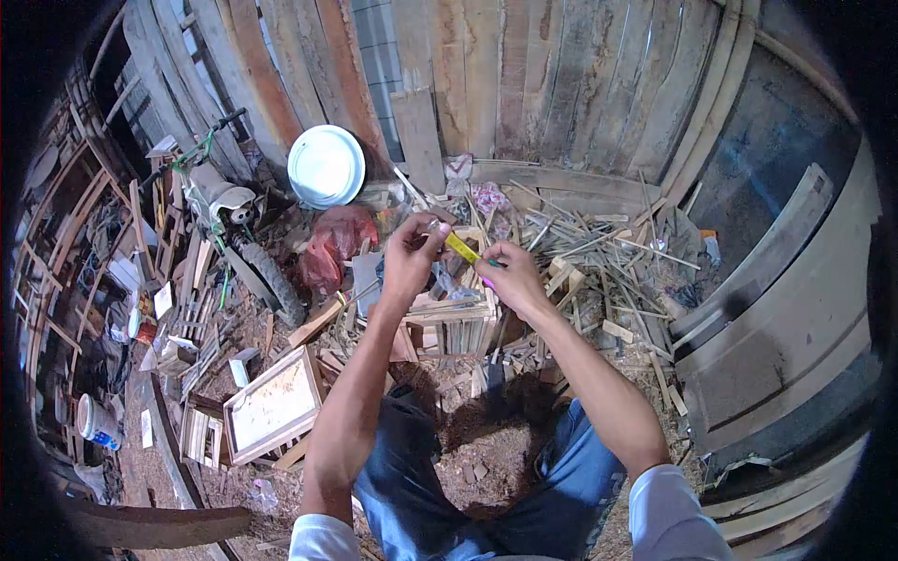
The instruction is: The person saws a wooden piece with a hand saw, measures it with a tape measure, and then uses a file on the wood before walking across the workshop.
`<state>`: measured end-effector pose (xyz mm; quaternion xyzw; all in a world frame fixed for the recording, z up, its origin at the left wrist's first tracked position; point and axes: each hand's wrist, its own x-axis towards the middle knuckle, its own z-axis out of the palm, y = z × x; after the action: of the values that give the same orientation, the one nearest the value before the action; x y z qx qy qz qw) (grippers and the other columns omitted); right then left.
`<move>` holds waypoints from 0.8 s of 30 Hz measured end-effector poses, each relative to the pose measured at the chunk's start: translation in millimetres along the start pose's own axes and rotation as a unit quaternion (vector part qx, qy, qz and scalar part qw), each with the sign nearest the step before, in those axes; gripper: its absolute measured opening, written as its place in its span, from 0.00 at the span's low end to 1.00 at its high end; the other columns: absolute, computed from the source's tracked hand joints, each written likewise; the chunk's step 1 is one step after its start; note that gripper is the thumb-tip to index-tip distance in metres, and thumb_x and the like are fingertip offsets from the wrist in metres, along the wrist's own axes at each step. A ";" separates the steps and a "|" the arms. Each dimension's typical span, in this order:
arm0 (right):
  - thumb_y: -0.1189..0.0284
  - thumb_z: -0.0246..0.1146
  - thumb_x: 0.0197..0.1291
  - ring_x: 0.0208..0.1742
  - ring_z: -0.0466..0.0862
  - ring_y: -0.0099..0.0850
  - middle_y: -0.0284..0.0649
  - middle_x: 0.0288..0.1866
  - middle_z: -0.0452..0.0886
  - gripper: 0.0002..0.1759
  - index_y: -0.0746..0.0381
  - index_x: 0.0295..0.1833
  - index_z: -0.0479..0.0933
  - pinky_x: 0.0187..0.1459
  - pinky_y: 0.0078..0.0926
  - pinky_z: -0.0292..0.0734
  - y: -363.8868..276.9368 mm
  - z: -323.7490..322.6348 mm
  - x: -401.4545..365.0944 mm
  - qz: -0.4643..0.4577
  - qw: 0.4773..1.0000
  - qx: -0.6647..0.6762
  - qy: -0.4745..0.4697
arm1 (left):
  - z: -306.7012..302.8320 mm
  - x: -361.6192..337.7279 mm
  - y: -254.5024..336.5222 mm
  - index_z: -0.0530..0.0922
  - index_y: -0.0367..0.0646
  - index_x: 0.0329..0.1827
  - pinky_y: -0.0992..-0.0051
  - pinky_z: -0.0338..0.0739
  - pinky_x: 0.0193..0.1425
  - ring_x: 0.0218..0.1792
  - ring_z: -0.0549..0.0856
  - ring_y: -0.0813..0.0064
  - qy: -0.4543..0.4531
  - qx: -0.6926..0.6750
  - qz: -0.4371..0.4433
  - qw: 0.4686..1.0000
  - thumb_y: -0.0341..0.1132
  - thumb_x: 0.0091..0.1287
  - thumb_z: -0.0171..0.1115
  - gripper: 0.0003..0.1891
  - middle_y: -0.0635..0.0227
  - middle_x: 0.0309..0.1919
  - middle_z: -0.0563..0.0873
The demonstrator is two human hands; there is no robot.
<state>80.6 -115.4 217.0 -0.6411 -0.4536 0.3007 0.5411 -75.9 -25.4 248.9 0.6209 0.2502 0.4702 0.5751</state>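
Note:
A short length of yellow tape measure (461, 248) stretches between my two hands, above a slatted wooden crate (454, 327). My left hand (412, 257) is closed, its thumb and fingers pinching at the tape's left end. A thin pale stick (410, 187) extends up and left from those fingertips. At the tape's other end, my right hand (516, 276) is wrapped round the tape measure, with small green and pink patches showing at the fingers. Most of its case is hidden by that hand.
Wood offcuts and thin sticks (608, 266) pile up on the right. A framed panel (273, 405) leans at lower left, near a small motorbike (229, 210). A white round lid or basin (325, 166) and a red plastic bag (335, 245) lie by the plank wall (524, 84).

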 end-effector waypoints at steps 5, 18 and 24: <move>0.66 0.70 0.51 0.36 0.84 0.33 0.46 0.34 0.84 0.14 0.63 0.38 0.78 0.40 0.31 0.76 7.6 2.2 3.7 -0.011 0.999 -0.028 0.017 | -2.2 0.0 -0.4 0.79 0.37 0.49 0.78 0.86 0.39 0.37 0.83 0.80 0.014 0.015 -0.013 1.000 0.31 0.68 0.65 0.11 0.68 0.34 0.83; 0.55 0.66 0.56 0.52 0.84 0.41 0.49 0.51 0.84 0.22 0.59 0.49 0.80 0.53 0.34 0.77 3.5 -16.1 4.9 -0.024 0.989 -0.142 0.030 | -16.3 5.3 -4.7 0.77 0.36 0.44 0.72 0.88 0.44 0.40 0.85 0.75 0.054 -0.051 0.027 0.997 0.25 0.67 0.63 0.06 0.64 0.39 0.84; 0.51 0.64 0.58 0.47 0.86 0.42 0.46 0.46 0.86 0.21 0.54 0.48 0.85 0.51 0.37 0.78 -0.5 -50.9 11.3 -0.007 0.977 -0.212 -0.037 | -47.7 7.4 3.3 0.74 0.38 0.48 0.69 0.89 0.44 0.40 0.87 0.69 0.120 -0.063 0.042 0.990 0.24 0.68 0.61 0.08 0.63 0.41 0.84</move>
<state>129.7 -126.6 230.6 -0.7263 -0.5311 0.2173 0.3785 -115.0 3.0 249.3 0.5325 0.2613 0.5800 0.5583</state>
